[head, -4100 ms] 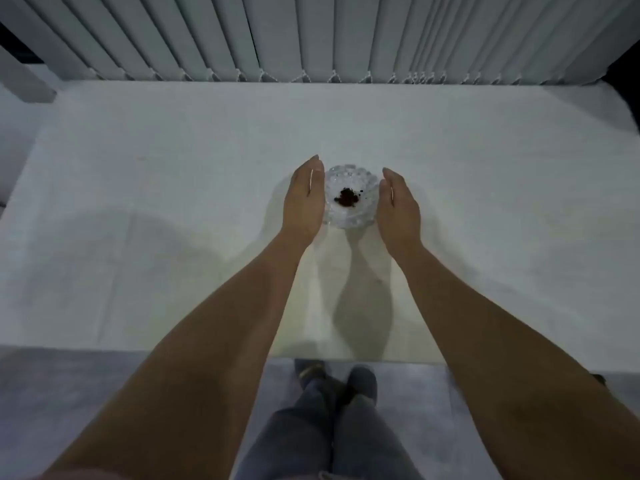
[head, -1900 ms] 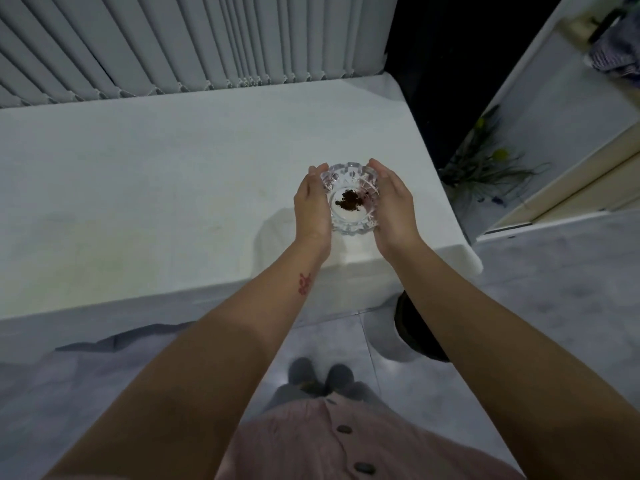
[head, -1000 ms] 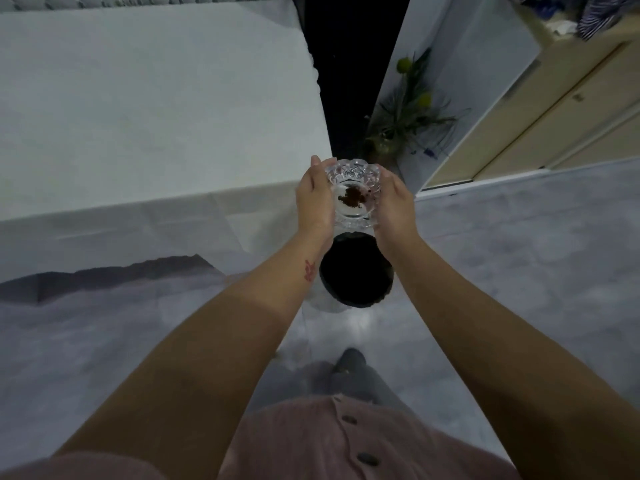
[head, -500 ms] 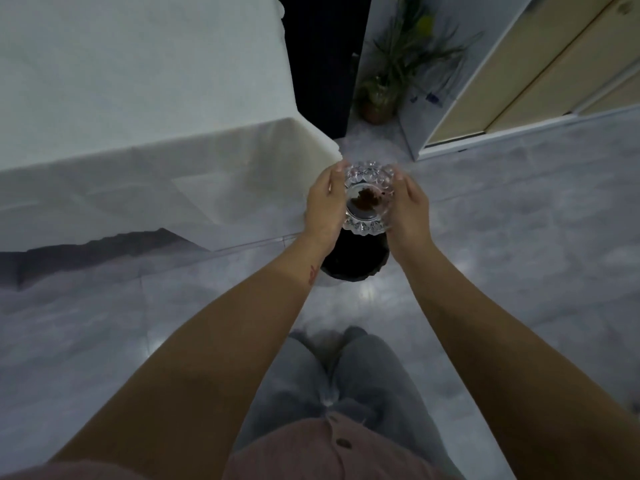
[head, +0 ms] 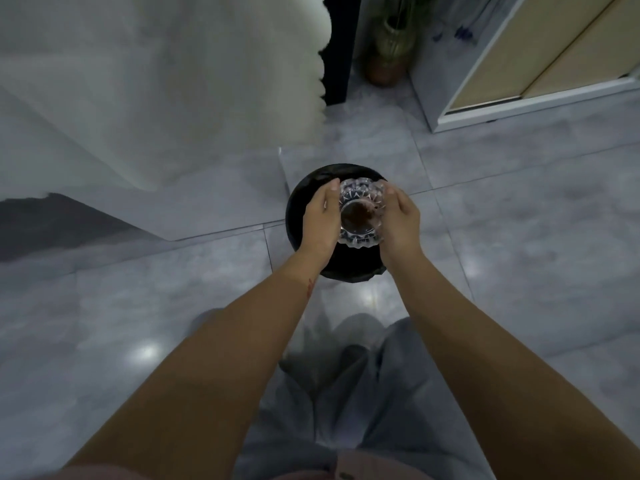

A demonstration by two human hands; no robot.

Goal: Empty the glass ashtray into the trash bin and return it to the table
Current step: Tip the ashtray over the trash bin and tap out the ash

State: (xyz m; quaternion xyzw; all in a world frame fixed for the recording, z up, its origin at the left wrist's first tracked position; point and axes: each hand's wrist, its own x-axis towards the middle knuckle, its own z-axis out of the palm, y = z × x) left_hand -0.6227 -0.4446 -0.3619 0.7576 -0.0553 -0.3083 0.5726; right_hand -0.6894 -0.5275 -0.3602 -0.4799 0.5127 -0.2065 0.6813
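The cut-glass ashtray [head: 361,216] is held level between both palms, brown ash still lying in its bowl. My left hand [head: 320,221] presses its left side and my right hand [head: 400,220] presses its right side. Directly beneath it on the floor stands the round trash bin [head: 295,216], lined in black, its mouth mostly covered by my hands and the ashtray. The table shows only as a hanging white tablecloth [head: 180,88] at the upper left.
Grey glossy floor tiles [head: 519,237] surround the bin. A potted plant [head: 389,53] stands beyond it by a dark gap, and a cabinet with beige sliding doors [head: 540,53] is at the upper right. My legs in grey trousers [head: 349,403] are below.
I lifted the ashtray off the table with both hands, turned right and carried it down over the bin. In the last half second the bin came fully under the ashtray.
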